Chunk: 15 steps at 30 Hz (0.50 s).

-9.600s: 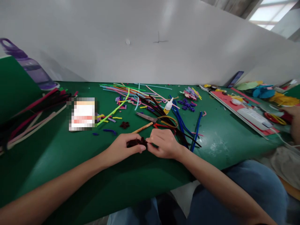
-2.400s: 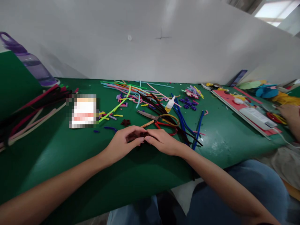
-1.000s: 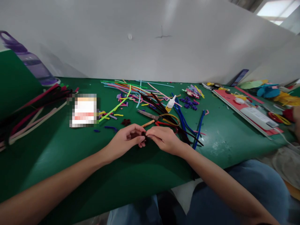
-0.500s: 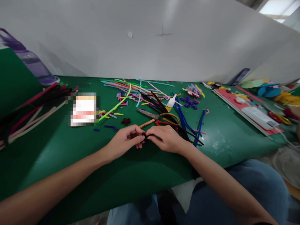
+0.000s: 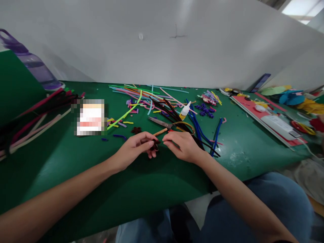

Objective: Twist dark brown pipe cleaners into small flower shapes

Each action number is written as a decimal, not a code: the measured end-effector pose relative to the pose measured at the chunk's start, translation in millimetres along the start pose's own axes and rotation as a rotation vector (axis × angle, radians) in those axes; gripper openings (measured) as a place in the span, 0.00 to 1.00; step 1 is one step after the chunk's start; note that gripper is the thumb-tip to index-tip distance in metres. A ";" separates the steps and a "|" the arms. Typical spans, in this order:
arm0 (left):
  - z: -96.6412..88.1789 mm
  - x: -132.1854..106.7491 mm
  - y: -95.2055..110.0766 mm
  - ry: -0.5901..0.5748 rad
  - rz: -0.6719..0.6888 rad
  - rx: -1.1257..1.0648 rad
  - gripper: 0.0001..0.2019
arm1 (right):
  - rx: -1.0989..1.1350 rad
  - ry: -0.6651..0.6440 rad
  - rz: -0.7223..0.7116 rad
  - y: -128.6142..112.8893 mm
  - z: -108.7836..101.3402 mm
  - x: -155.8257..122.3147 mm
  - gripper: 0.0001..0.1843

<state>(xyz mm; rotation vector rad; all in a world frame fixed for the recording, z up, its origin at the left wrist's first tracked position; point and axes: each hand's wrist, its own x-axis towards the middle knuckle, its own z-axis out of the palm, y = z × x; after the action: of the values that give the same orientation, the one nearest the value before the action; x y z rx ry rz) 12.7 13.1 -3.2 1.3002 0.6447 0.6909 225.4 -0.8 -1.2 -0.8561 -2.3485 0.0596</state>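
Note:
My left hand (image 5: pixel 136 147) is curled around a small dark brown pipe-cleaner flower (image 5: pixel 154 145), pinching it between thumb and fingers just above the green table (image 5: pixel 157 182). My right hand (image 5: pixel 182 145) sits a little to the right of the flower, fingers curled with the tips pointing at it; I see nothing in it. A second small dark flower (image 5: pixel 136 130) lies on the table behind my left hand. Scissors (image 5: pixel 162 123) with a yellow handle lie just beyond my hands.
Loose coloured pipe cleaners (image 5: pixel 141 98) spread over the middle back. A glue bottle (image 5: pixel 184 110), blue stems (image 5: pixel 196 126), purple bits (image 5: pixel 204 110), a blurred card (image 5: pixel 90 117), long stems at left (image 5: pixel 37 118), a purple bottle (image 5: pixel 32 65). Another person's hand and red board (image 5: pixel 268 116) at right.
My right hand has come off the dark flower and moved slightly right; my left hand keeps hold of it. Earlier both hands pinched it together.

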 end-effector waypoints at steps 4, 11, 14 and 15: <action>0.7 1.3 0.4 0.008 -0.012 -0.022 0.07 | 0.002 -0.011 -0.086 -1.6 3.0 -0.6 0.07; 4.4 1.4 1.3 0.009 -0.069 0.025 0.09 | -0.085 -0.046 -0.138 -3.2 9.1 -1.2 0.09; 4.1 0.6 1.3 0.014 -0.076 0.061 0.08 | -0.119 -0.078 -0.144 -3.4 9.0 -0.6 0.10; 3.9 0.2 1.5 0.014 -0.082 0.073 0.08 | -0.130 -0.095 -0.149 -3.5 8.6 -0.4 0.11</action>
<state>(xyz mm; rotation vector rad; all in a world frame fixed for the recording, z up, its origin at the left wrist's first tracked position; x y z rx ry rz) 15.7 11.0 -1.1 1.3292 0.7368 0.6146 218.8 -2.4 -7.4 -0.7509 -2.5205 -0.1188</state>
